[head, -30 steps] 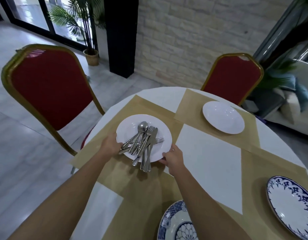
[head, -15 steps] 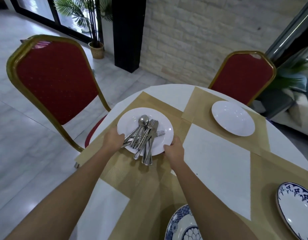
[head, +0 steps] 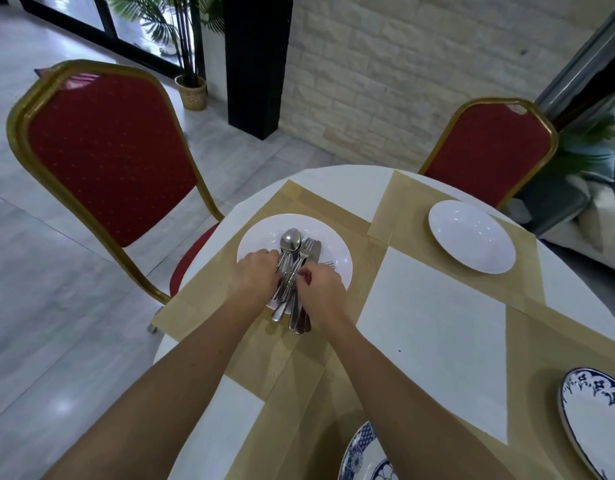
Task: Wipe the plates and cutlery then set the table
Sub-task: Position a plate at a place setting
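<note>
A white plate point(head: 333, 244) lies on a tan placemat point(head: 230, 306) at the table's left side. A pile of steel cutlery point(head: 295, 251), spoons, forks and knives, rests on it with the handles sticking out over the near rim. My left hand point(head: 256, 275) curls its fingers round the left side of the bundle. My right hand point(head: 321, 284) pinches a piece at the bundle's middle. A second white plate point(head: 471, 236) sits empty on the far placemat.
Two blue-patterned plates lie near me, one at the bottom edge point(head: 365, 455) and one at the right edge point(head: 597, 417). Red chairs with gold frames stand at the left point(head: 105, 157) and at the far side point(head: 489, 150). The round table point(head: 430, 323) is white between the placemats.
Both hands left the plate's rim and moved inward onto the cutlery pile. The camera came closer and the plate stays on the placemat.
</note>
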`<act>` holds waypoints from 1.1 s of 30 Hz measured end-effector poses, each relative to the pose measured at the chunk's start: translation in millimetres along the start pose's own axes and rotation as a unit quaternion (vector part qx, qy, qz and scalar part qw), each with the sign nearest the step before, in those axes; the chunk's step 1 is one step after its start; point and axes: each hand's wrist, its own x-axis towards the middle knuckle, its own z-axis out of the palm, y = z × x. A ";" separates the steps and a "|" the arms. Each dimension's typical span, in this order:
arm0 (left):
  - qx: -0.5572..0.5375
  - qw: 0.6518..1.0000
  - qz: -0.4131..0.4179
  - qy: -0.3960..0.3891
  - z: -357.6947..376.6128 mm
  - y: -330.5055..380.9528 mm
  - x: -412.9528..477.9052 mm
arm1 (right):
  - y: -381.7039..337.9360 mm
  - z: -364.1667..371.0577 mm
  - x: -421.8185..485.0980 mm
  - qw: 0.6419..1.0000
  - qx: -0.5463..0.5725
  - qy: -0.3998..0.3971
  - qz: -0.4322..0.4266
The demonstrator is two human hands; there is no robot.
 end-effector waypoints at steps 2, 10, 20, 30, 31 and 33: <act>0.002 1.000 -0.001 -0.012 -1.3 1.9 1.4 | -6.2 0.3 4.8 0.999 0.011 -0.013 0.032; 0.050 0.997 -0.027 -0.054 -4.9 6.3 1.3 | -12.2 6.8 17.6 0.991 0.031 -0.022 0.128; 0.022 0.996 -0.047 -0.070 -5.6 10.2 -4.7 | -13.9 1.9 19.7 0.989 -0.013 -0.059 0.138; -0.154 0.979 -0.129 -0.038 -6.6 -5.2 -14.0 | -17.4 13.0 21.8 0.991 -0.027 -0.052 0.123; -0.169 0.976 -0.133 -0.033 -7.3 -6.1 -14.6 | -16.7 13.7 21.7 0.990 -0.027 -0.056 0.127; -0.196 0.971 -0.138 -0.026 -8.0 -7.8 -15.5 | -17.5 13.7 20.4 0.989 -0.031 -0.057 0.131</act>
